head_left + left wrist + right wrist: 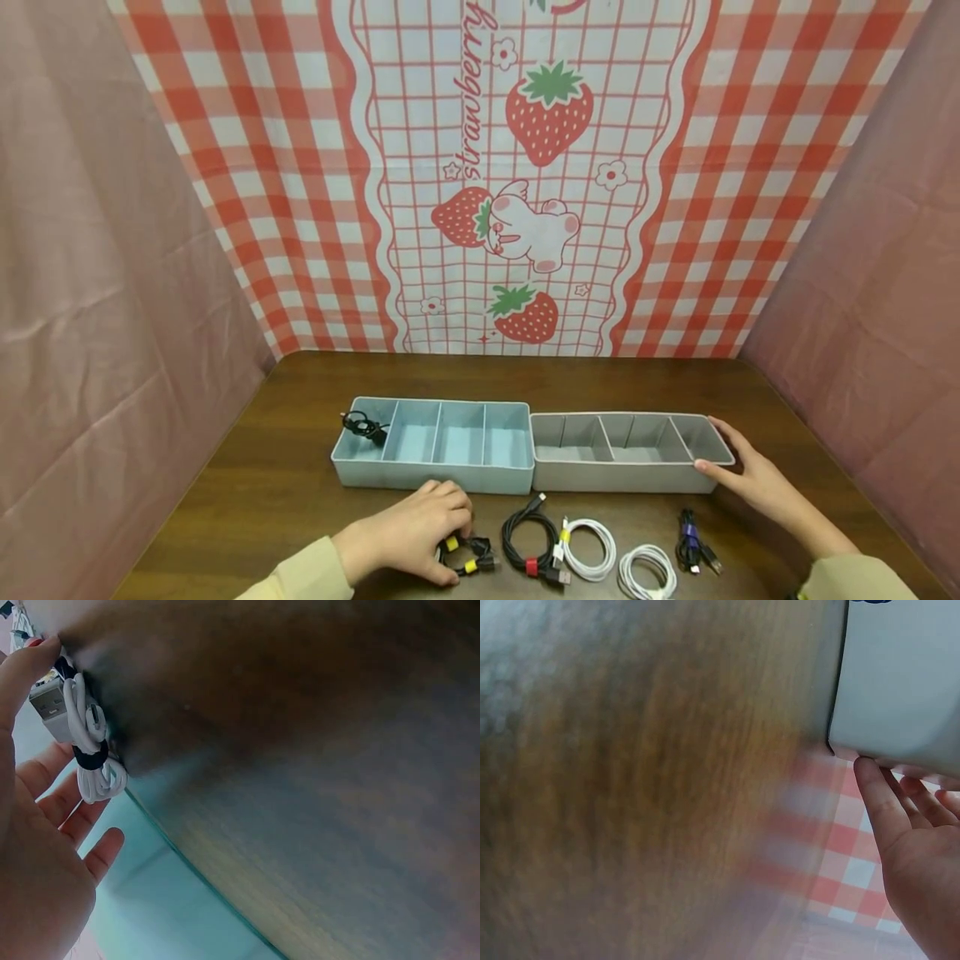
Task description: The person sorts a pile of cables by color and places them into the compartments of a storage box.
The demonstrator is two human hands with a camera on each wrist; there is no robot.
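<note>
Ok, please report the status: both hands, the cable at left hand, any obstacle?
Left hand at white bundled cable, firm grip unclear. Right hand holding grey tray end. Possible snag: yellow-tagged black cable beside left hand.

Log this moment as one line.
left hand: at white cable bundle, grip unclear | right hand: holds end of gray box | blue box: black cable in leftmost compartment

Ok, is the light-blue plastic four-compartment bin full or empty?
Neither: the bin is partly filled. A bundled black cable sits in its leftmost compartment; the other three show bare floors.
</note>
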